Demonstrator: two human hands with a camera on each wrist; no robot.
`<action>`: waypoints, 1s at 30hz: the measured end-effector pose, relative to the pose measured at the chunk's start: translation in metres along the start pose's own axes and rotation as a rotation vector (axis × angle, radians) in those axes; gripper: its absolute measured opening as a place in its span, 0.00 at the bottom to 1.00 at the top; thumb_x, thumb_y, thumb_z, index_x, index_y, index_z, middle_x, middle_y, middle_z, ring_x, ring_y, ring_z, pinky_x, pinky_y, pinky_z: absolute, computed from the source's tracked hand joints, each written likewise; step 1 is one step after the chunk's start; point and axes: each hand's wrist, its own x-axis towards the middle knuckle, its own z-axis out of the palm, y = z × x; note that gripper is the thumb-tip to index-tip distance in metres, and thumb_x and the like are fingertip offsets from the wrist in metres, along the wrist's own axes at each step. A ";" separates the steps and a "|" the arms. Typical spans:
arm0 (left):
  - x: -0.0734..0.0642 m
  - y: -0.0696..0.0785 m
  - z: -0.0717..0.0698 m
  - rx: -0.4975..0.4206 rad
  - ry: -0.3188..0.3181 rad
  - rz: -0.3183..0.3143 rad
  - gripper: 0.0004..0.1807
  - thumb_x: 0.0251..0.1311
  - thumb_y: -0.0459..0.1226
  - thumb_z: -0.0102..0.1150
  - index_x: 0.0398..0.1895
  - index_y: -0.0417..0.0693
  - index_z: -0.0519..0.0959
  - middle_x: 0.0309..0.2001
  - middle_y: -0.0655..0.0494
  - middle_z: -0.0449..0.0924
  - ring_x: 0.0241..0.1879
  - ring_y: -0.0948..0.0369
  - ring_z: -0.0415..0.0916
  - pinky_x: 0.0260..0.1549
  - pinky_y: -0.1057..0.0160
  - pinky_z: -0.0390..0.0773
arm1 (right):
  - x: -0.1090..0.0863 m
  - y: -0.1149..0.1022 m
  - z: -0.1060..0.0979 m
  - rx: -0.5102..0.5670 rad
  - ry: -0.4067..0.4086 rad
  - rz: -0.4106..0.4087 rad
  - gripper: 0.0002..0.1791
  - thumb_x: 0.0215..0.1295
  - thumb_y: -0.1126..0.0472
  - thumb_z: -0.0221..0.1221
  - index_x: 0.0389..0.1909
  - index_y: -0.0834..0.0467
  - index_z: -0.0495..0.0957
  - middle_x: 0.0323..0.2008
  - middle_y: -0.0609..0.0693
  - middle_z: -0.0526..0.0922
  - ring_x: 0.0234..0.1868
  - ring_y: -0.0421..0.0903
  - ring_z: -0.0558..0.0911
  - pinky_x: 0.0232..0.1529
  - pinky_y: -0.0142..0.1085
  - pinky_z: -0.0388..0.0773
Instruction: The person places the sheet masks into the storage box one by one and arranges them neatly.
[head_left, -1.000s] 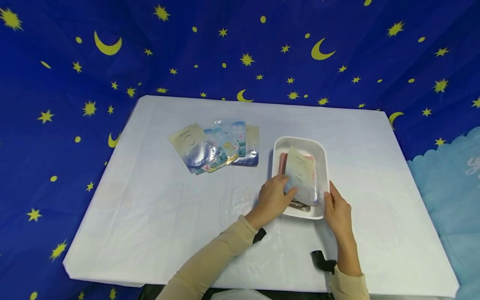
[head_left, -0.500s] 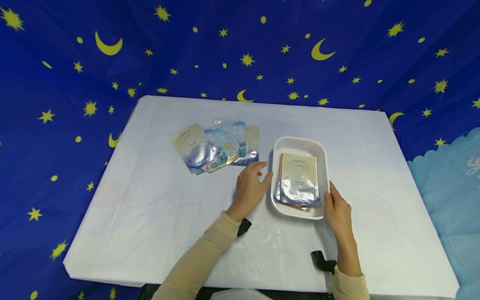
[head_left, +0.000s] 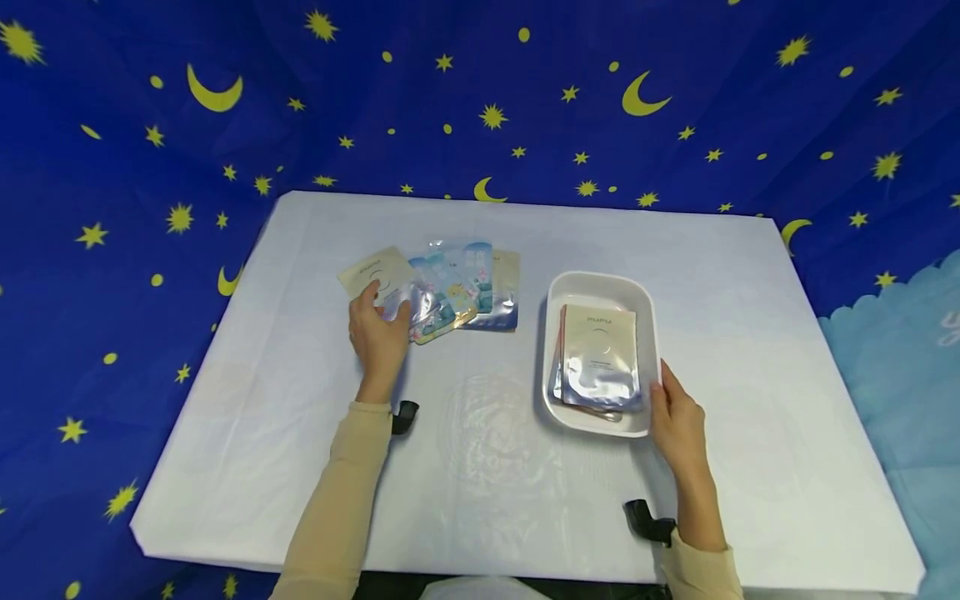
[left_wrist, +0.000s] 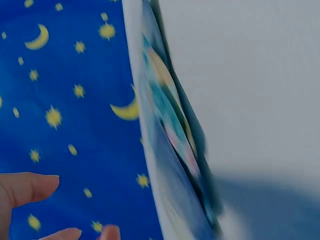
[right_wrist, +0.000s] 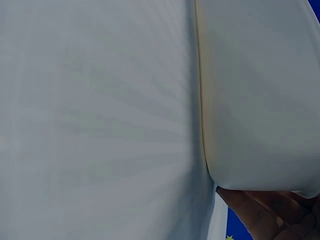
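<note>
My left hand (head_left: 378,342) hovers over the leftmost cream-and-silver sheet-mask packet (head_left: 372,267), thumb and fingers spread. In the left wrist view its fingertips (left_wrist: 45,187) stand apart from the fanned packets (left_wrist: 172,125). Blue printed packets (head_left: 450,279) and another cream-and-silver packet (head_left: 507,287) overlap to the right of it. My right hand (head_left: 678,425) holds the right side of a white plastic tray (head_left: 647,333); in the right wrist view its fingers (right_wrist: 255,215) meet the tray's outer wall (right_wrist: 260,110). Inside the tray lies a stack topped by a cream-and-silver packet (head_left: 600,354), with pinkish edges beneath.
A white sheet covers the table (head_left: 480,467). Behind it hangs a dark blue cloth (head_left: 420,92) with yellow moons and stars. Light blue scalloped fabric (head_left: 900,375) hangs at the right. A black wrist mount (head_left: 648,523) projects from the right wrist.
The left hand let go of a cream-and-silver packet in the tray, which now lies flat on the stack, and moved left to the fanned packets. The right hand stayed on the tray.
</note>
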 end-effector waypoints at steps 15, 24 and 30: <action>0.026 -0.039 -0.004 0.187 -0.042 -0.276 0.44 0.52 0.43 0.70 0.72 0.44 0.62 0.63 0.28 0.62 0.61 0.37 0.60 0.62 0.44 0.63 | 0.001 0.001 -0.001 0.003 0.008 -0.004 0.24 0.74 0.63 0.46 0.68 0.63 0.67 0.53 0.73 0.77 0.52 0.71 0.78 0.51 0.64 0.71; 0.031 -0.041 0.005 0.303 -0.039 -0.237 0.50 0.40 0.38 0.77 0.70 0.43 0.64 0.60 0.28 0.63 0.59 0.37 0.60 0.59 0.45 0.63 | 0.001 -0.001 -0.001 0.013 0.003 0.007 0.24 0.74 0.63 0.46 0.68 0.64 0.66 0.54 0.72 0.77 0.55 0.71 0.76 0.54 0.63 0.70; 0.033 -0.046 0.005 0.262 -0.049 -0.238 0.49 0.38 0.32 0.77 0.70 0.43 0.65 0.58 0.29 0.61 0.55 0.37 0.66 0.54 0.44 0.71 | 0.001 -0.001 0.000 0.008 -0.005 0.011 0.24 0.74 0.63 0.46 0.68 0.64 0.66 0.55 0.72 0.76 0.57 0.72 0.75 0.55 0.64 0.70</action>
